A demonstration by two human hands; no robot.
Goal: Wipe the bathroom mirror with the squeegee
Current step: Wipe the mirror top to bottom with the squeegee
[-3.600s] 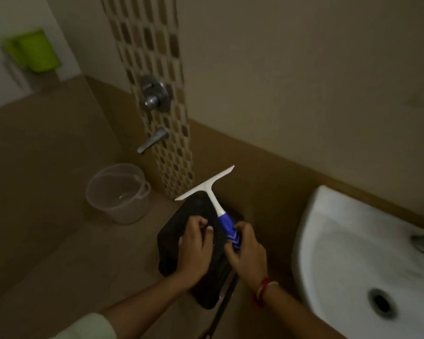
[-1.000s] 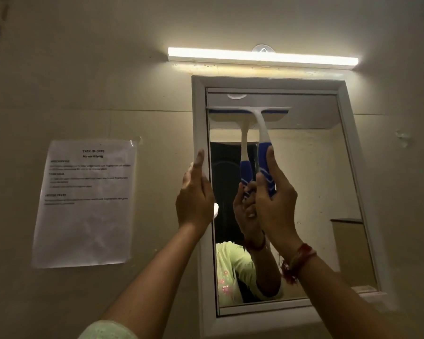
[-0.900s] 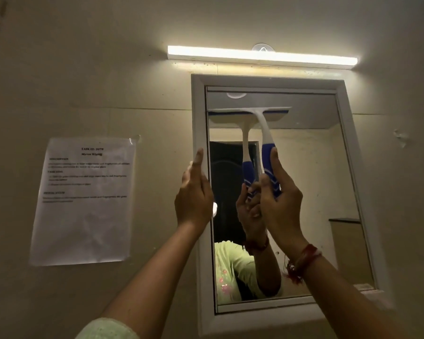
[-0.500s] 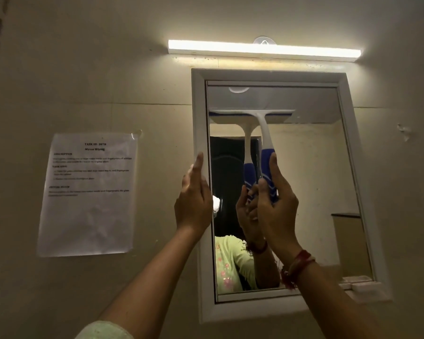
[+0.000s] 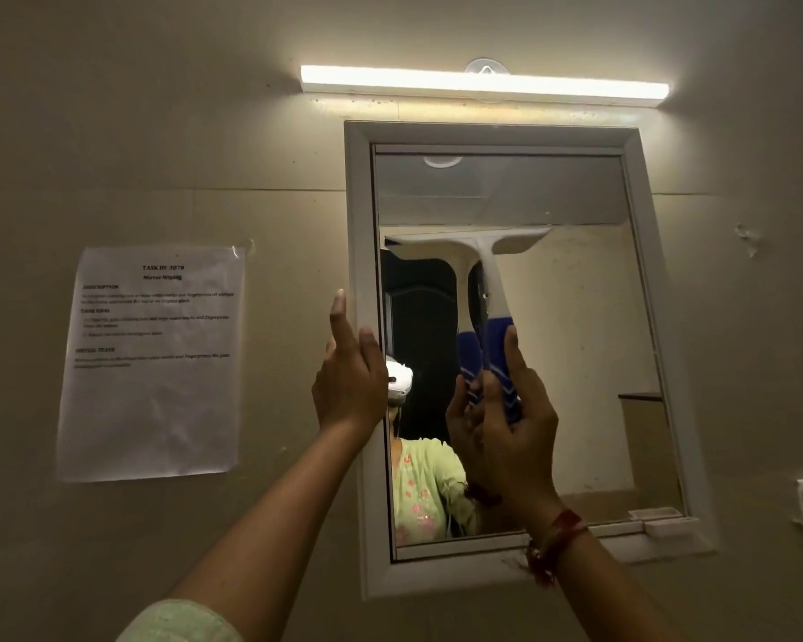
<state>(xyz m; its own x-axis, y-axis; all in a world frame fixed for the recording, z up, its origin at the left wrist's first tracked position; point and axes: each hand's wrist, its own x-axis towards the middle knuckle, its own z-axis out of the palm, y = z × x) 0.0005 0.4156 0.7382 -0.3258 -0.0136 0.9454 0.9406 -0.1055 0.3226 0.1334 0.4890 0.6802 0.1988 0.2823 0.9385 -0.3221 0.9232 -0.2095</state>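
Two hands are raised at one mirror. One squeegee, handle pinched in the right hand, stands upright with its white blade above the grip, pressed flat across the upper left part of the glass. Left of that grip, the left hand holds nothing, fingers straight against the white frame. Farther left hangs one printed sheet; one light bar glows above.
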